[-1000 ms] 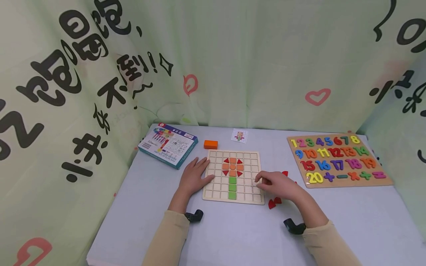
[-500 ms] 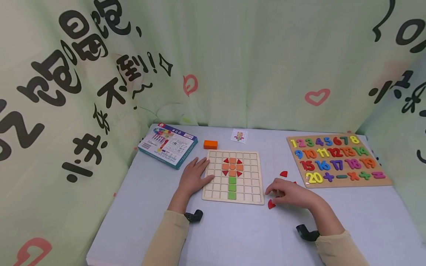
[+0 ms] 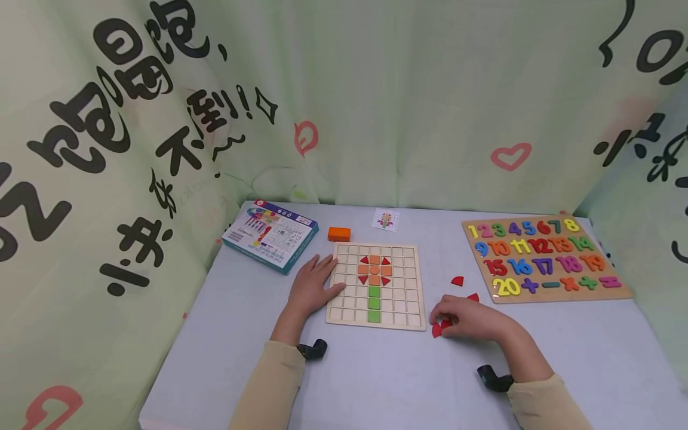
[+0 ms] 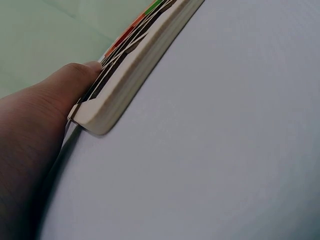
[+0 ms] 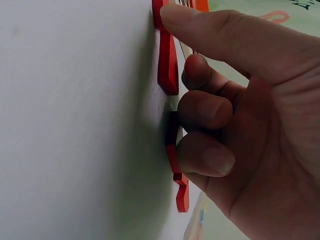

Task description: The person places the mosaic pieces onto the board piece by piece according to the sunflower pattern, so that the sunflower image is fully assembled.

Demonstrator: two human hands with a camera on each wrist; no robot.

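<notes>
A wooden grid board (image 3: pixel 400 313) lies on the table, bearing orange squares (image 3: pixel 374 261), an orange round piece, several red triangles and a column of green squares (image 3: pixel 374 303). My left hand (image 3: pixel 312 283) rests at its left edge; in the left wrist view the thumb (image 4: pixel 75 82) presses on the rim. Beside the board's lower right corner my right hand (image 3: pixel 473 318) hovers low over loose red pieces (image 3: pixel 436 331). Its thumb (image 5: pixel 190 20) touches one red piece (image 5: pixel 169 65) or its neighbour, the other fingers loosely bent. The index fingertip is mostly hidden in the right wrist view.
Two more red pieces, one fan-shaped piece (image 3: pixel 457 280) among them, lie behind the right hand. A number board (image 3: pixel 548 257) is at the right. At the back are a box (image 3: pixel 269 236), an orange block (image 3: pixel 339 234) and a pattern card (image 3: pixel 385 220).
My right hand has moved from the board's right edge, rightward and down, to the red pieces, its fingertips now around them. My left hand stays on the board.
</notes>
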